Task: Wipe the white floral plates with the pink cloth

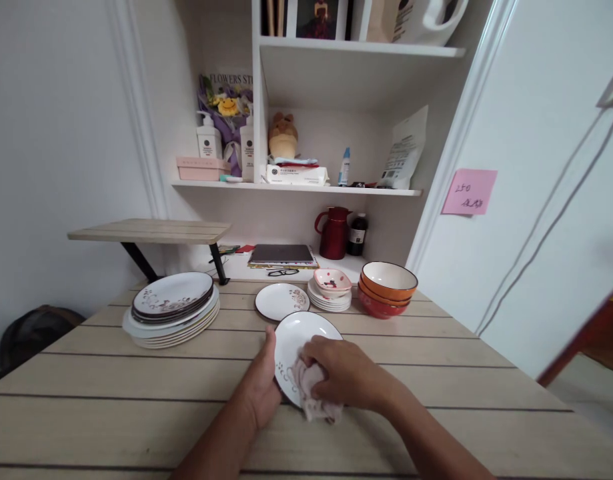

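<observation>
My left hand (264, 387) grips the left edge of a white plate (306, 333) with a dark rim and a brown floral print. The plate is held tilted above the table. In my right hand (343, 370) a crumpled pale pink cloth (310, 390) is bunched, pressed against the lower right part of the plate's face. Just behind lies a similar white plate (280, 301) flat on the table. The fingers of my left hand under the plate are hidden.
A stack of plates (173, 297) stands at left beside a small raised shelf (151, 230). Small dishes (331, 293) and stacked bowls (387, 283) stand at the back right. Behind them are a red jug (335, 233), a dark bottle (357, 235), glasses (283, 272) and a laptop (281, 253).
</observation>
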Action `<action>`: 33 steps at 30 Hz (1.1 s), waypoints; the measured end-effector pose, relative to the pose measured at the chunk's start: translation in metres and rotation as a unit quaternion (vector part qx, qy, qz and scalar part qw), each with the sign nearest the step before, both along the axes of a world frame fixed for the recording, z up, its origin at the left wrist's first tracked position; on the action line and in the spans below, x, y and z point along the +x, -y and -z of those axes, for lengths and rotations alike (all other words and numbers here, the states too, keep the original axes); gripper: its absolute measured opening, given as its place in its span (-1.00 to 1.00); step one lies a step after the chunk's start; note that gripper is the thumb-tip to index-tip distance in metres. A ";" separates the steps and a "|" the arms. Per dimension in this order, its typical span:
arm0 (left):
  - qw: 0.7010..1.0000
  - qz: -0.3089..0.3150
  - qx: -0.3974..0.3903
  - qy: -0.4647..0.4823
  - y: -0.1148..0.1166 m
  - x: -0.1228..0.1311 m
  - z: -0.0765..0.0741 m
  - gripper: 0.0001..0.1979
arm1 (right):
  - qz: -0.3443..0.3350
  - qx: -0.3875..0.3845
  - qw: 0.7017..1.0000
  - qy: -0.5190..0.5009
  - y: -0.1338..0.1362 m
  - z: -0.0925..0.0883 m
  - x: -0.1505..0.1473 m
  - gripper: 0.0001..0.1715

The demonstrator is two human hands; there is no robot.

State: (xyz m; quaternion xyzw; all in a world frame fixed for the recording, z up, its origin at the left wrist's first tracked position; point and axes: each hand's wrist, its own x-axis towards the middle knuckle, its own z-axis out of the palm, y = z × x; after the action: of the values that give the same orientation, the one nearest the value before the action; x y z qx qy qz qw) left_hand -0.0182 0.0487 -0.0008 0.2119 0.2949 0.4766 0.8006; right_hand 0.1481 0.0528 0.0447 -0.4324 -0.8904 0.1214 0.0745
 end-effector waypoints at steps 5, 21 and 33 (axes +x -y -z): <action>0.999 -0.001 0.025 0.028 -0.002 0.002 0.002 -0.29 | 0.033 0.070 0.993 -0.086 -0.005 0.015 -0.027 -0.64; 1.000 -0.011 -0.012 -0.001 0.000 0.001 0.002 -0.24 | 0.115 0.046 0.990 0.064 -0.020 0.001 0.026 -0.54; 0.999 -0.013 0.016 0.038 -0.002 0.002 0.002 -0.33 | 0.079 0.139 0.983 -0.092 -0.012 0.016 -0.025 -0.52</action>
State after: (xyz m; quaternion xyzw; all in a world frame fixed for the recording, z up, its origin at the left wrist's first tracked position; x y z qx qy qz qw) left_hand -0.0167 0.0510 -0.0026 0.2025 0.2595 0.4991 0.8016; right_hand 0.1234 0.0644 0.0284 -0.4736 -0.8511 0.0298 0.2244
